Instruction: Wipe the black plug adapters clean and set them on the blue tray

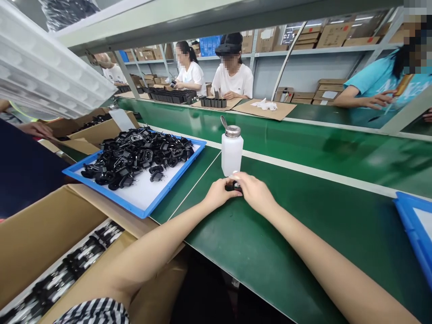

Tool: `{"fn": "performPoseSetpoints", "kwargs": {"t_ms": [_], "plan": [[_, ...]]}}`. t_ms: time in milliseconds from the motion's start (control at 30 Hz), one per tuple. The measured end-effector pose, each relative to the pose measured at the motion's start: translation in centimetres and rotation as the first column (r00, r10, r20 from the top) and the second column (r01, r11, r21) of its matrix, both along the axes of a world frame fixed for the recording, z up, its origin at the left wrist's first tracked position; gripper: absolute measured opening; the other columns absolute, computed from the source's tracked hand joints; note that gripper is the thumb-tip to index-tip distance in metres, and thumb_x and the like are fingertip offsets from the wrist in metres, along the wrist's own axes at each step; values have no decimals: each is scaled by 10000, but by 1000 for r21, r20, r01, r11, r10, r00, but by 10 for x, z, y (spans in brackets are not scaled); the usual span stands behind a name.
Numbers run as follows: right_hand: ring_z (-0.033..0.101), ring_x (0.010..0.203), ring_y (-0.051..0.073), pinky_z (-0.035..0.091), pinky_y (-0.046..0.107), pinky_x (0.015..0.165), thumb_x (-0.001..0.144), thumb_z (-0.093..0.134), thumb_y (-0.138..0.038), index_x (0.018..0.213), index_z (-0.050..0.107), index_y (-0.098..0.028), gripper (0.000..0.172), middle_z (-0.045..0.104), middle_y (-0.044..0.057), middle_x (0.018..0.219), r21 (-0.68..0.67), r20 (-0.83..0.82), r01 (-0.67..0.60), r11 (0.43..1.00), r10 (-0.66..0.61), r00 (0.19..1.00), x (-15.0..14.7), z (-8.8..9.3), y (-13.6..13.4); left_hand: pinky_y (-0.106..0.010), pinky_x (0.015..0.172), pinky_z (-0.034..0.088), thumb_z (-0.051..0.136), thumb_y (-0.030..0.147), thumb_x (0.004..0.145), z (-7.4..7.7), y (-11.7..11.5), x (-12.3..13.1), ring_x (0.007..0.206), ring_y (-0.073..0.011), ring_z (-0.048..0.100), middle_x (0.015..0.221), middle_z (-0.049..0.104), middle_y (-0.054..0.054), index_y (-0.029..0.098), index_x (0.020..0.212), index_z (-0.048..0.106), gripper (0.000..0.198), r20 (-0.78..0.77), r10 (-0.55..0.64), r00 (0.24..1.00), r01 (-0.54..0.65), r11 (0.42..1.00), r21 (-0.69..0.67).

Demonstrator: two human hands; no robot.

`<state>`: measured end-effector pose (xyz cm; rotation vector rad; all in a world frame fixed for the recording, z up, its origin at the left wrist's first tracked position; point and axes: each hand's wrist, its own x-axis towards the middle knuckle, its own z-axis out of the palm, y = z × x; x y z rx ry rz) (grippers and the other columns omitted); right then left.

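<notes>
My left hand [218,193] and my right hand [252,191] meet over the green table, their fingers closed round a small black part [237,185] that is mostly covered by them. Directly behind the hands stands a white square bottle [231,155] with a metal cap, its lid tipped up. To the left, a blue-rimmed tray [145,212] with a white base holds a heap of black plug adapters [135,155].
An open carton [47,225] with rows of black parts is at the lower left. Another blue tray [413,234] sits at the right edge. A metal beam crosses above. Several people work across the green table [324,216]; stacked white trays [50,67] hang at upper left.
</notes>
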<state>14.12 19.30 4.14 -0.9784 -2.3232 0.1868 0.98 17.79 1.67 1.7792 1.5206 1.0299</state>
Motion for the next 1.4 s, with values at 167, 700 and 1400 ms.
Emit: {"fn": "performPoseSetpoints", "kwargs": {"t_ms": [167,700,1400], "plan": [[424,1001,224,353,394,820,740,239,-31,924,525,-84,343,526,154,1008,360,219,-173,917,97,971,-1,-20,-9,-200,555,382,598,149,556,3,-1,0,639,-141,526,684,585,3,124,717,554,169,-97,14,995,-15,1000,-5],[482,938,189,369,373,825,749,285,-104,900,529,-128,288,554,111,973,237,74,-140,961,126,989,42,-24,15,-200,651,387,626,264,570,5,-4,-1,719,-125,507,791,572,0,141,847,537,316,-31,-53,998,52,998,-32],[491,891,202,373,364,765,753,294,-173,833,538,-155,257,570,100,909,-183,-213,-192,964,152,965,-16,-13,-36,-185,599,370,529,115,578,-4,2,-6,661,-111,505,694,561,21,136,727,533,150,14,-24,1000,24,999,-22]]}}
